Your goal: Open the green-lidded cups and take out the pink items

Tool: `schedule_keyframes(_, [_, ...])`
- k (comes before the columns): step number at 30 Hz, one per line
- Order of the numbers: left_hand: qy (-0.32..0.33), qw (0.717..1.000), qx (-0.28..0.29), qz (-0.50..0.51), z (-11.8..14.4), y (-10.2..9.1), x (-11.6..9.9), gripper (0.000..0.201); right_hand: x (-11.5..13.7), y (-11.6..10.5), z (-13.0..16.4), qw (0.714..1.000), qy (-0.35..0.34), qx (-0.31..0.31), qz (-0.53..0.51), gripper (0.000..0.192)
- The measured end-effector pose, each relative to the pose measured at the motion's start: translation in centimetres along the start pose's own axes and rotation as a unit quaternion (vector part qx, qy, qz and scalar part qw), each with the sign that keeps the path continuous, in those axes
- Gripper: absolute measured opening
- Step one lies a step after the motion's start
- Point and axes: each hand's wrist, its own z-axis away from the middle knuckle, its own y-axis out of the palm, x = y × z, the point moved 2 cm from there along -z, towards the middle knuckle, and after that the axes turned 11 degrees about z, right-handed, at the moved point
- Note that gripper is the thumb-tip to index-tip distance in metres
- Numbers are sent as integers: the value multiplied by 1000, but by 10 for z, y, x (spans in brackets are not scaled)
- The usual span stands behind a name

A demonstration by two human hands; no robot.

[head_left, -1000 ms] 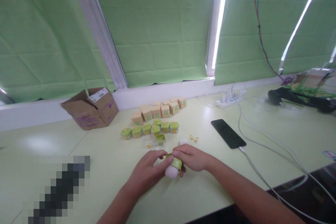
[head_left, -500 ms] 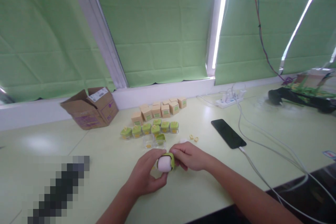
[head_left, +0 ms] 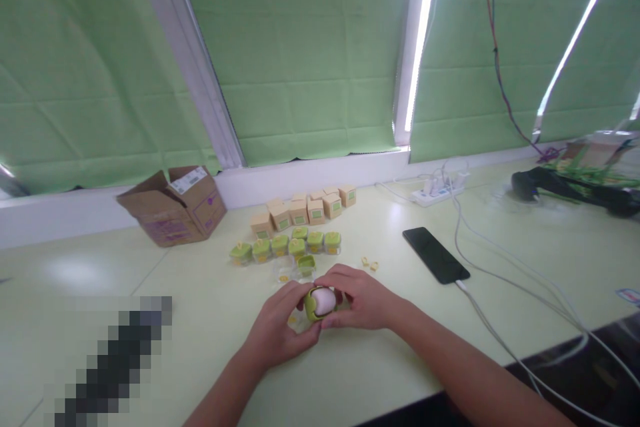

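Note:
My left hand [head_left: 280, 327] and my right hand [head_left: 357, 297] meet over the pale green table [head_left: 450, 333] and both grip one small jar [head_left: 320, 302] with a white body and a green lid. The jar lies tilted between my fingers, lid toward the left. Just behind my hands stands a row of several green-lidded jars [head_left: 285, 245], with an open clear jar [head_left: 284, 273] and a loose green lid [head_left: 306, 264] in front of it. Small tan cartons [head_left: 305, 209] are grouped behind the row.
An open brown cardboard box [head_left: 173, 205] lies at the back left. A black phone [head_left: 435, 254] on a white cable rests at the right, near a power strip [head_left: 437, 193]. Two small yellow pieces [head_left: 369, 262] lie by my right hand. Green blinds cover the windows.
The jar has turned in my hands: its white body pointed down and toward me, now the lid faces left. My hands moved slightly farther from me and closer together.

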Motion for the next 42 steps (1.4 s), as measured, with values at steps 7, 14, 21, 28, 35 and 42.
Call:
schedule_keyframes(7, [-5, 1000, -2, -6, 3, 1, 2, 45, -4, 3, 1, 999, -19, -19, 18, 54])
schedule_keyframes(14, [2, 1000, 4, 19, 2, -5, 1, 38, -2, 3, 1, 997, -21, -5, 70, 49])
schedule_keyframes(21, [-16, 1000, -11, 9, -1, -1, 2, 29, 3, 3, 0, 991, -47, 2, 125, 41])
schedule_keyframes(28, [0, 999, -32, -24, -2, 0, 0, 28, 7, 7, 0, 976, -77, -13, 203, 41])
schedule_keyframes(35, [22, 998, -59, -14, -1, 1, -1, 34, 16, 5, -2, 959, -106, -21, 263, 24])
schedule_keyframes(42, [37, 997, -64, -30, -2, 1, -6, 37, 23, 10, -3, 949, -125, -40, 285, 20])
